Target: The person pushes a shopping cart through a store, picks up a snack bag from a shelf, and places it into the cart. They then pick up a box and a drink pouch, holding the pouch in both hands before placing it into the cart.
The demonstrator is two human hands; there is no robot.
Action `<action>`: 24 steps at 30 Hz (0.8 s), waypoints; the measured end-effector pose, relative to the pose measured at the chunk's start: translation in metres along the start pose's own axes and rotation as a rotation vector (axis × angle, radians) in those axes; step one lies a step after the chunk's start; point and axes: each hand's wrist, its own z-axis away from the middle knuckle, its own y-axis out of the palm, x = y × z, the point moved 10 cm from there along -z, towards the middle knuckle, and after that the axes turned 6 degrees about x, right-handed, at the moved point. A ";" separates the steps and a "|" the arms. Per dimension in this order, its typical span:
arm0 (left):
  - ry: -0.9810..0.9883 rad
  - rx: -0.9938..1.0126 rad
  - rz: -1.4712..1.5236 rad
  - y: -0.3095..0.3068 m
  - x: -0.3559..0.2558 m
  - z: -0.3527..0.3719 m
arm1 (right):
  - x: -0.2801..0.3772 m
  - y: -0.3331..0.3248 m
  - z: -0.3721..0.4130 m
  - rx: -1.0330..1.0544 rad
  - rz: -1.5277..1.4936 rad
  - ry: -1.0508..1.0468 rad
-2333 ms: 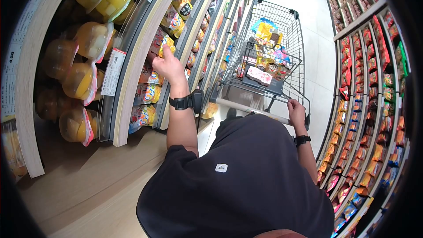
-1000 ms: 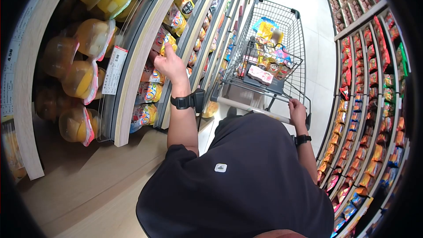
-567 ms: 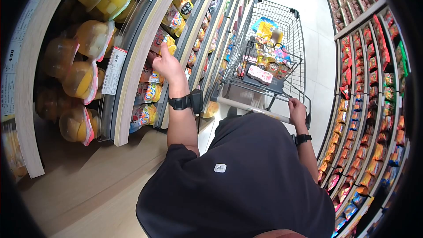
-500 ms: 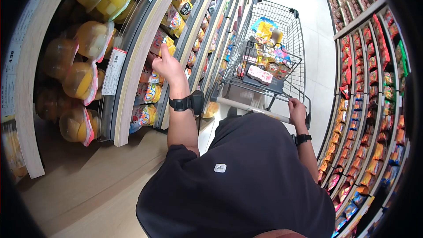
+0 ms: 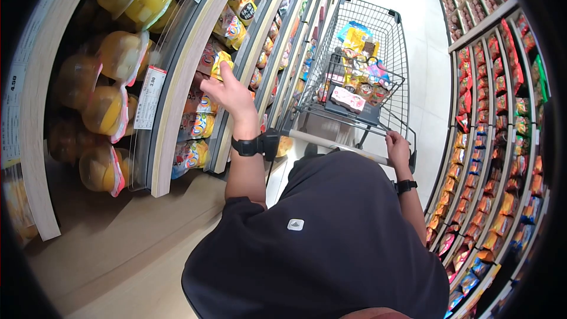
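Observation:
My left hand reaches into the shelf on the left, its thumb raised apart from the fingers. Beside the thumb is a yellow-and-red snack packet; whether the fingers touch it cannot be made out. Below the hand, more colourful snack packets lie in the same row. My right hand is closed around the near right corner of the wire shopping cart. Inside the cart are a yellow bag, a pink-and-white package and several other packaged goods.
Shelf boards with price tags stand close on my left. Fruit jelly cups fill the nearest row. Shelves of small packets line the right side, and pale floor runs along the aisle.
My left hand has shifted slightly down and right, and its thumb has come away from the packet. My right hand and the cart stay in place.

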 end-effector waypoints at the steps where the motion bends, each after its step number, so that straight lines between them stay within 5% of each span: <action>1: 0.178 0.009 0.048 0.003 -0.023 0.010 | 0.002 0.000 0.000 0.000 0.010 -0.006; 6: 0.413 0.204 -0.193 0.041 -0.060 0.062 | 0.000 0.001 -0.001 0.008 0.009 -0.005; 13: 0.133 0.892 -0.333 0.124 0.065 0.168 | -0.002 0.000 -0.001 -0.019 -0.024 0.000; 18: -0.088 1.082 -0.648 0.111 0.173 0.206 | 0.004 -0.006 0.002 -0.030 -0.080 0.027; 24: 0.082 1.167 -0.738 0.122 0.150 0.224 | 0.005 -0.012 0.004 -0.063 -0.073 0.018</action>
